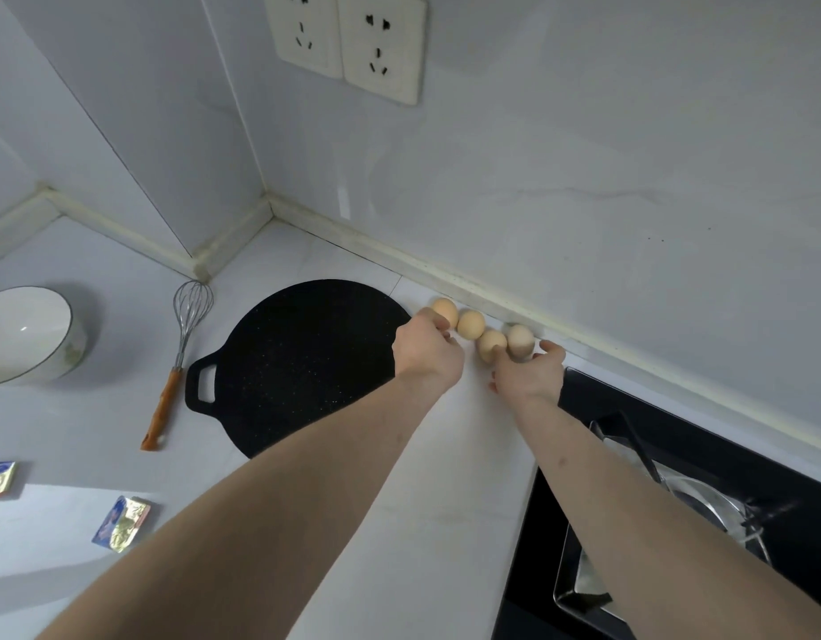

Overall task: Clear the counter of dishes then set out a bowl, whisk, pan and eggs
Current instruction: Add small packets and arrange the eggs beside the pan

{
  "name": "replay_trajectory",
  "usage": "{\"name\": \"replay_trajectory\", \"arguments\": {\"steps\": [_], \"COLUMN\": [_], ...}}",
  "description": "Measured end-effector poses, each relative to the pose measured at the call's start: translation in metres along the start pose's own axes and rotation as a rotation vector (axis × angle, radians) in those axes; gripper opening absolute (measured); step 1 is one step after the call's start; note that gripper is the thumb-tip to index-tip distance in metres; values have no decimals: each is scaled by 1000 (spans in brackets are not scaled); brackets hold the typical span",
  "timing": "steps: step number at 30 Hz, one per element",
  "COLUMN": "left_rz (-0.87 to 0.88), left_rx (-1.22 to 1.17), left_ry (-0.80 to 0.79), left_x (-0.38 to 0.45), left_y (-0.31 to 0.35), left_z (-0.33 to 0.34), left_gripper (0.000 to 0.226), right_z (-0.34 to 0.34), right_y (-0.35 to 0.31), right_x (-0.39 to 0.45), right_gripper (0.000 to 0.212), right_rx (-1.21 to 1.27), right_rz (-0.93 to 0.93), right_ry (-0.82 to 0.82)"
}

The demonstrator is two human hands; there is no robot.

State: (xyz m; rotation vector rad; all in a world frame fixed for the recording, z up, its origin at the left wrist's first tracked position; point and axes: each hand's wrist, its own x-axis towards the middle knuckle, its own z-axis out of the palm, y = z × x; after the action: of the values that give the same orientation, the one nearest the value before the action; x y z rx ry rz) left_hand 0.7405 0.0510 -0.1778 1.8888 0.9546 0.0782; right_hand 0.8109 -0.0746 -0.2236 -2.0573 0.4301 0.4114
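Several tan eggs lie in a row on the white counter (pixel 468 455) along the back wall. My left hand (pixel 427 351) has its fingers curled on the leftmost egg (pixel 446 310). Beside it an egg (pixel 471 323) lies untouched. My right hand (pixel 531 376) cups the two right eggs (pixel 519 339), thumb against one and fingers round the other. A flat black pan (pixel 302 358) with a loop handle lies just left of the eggs. Further left are a wire whisk (pixel 180 351) with a wooden handle and a white bowl (pixel 28 337).
A black gas hob (pixel 676 491) with a foil-lined burner fills the counter's right side, close to my right arm. Two foil-wrapped packets (pixel 122 524) lie at the front left. Wall sockets (pixel 348 39) sit above the corner.
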Motion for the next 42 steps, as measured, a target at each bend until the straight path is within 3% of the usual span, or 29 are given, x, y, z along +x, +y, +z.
{"name": "replay_trajectory", "arguments": {"steps": [4,9,18,22,29,33,35,39,42], "left_rz": [118,275,46,-45,-93,-177,-142,-39,-77], "left_rx": [-5,15,191,340,487,510,539,537,533], "left_ry": [4,-13,272,330,220,212,196,237,239], "left_x": [-16,-68,-158,-173,-141,-122,-115,-110,-118], "left_y": [-12,-57,-213,-278,-324,-325,-322,-321,-318], "left_z": [-31,-104,-286,-343,-380,-376,-372,-364,-358], "left_gripper": [20,20,30,37,64,69,61,22,15], "right_z": [-14,-21,82,138,197,212,214,211,195], "right_y": [-9,-7,10,26,50,65,67,67,71], "right_x": [-40,-109,-260,-315,-358,-369,-372,-370,-361], "right_gripper": [82,51,38,46,67,62,53,45,45], "right_rx": [-144,-151,-324,-524,-690,-713,-702,-723,-726], "right_rz": [-59,-352,-722,-806,-817,-837,-847,-829,-817], "right_ry": [32,47,-412,-664,-729,-655,-612,-623,-646]}}
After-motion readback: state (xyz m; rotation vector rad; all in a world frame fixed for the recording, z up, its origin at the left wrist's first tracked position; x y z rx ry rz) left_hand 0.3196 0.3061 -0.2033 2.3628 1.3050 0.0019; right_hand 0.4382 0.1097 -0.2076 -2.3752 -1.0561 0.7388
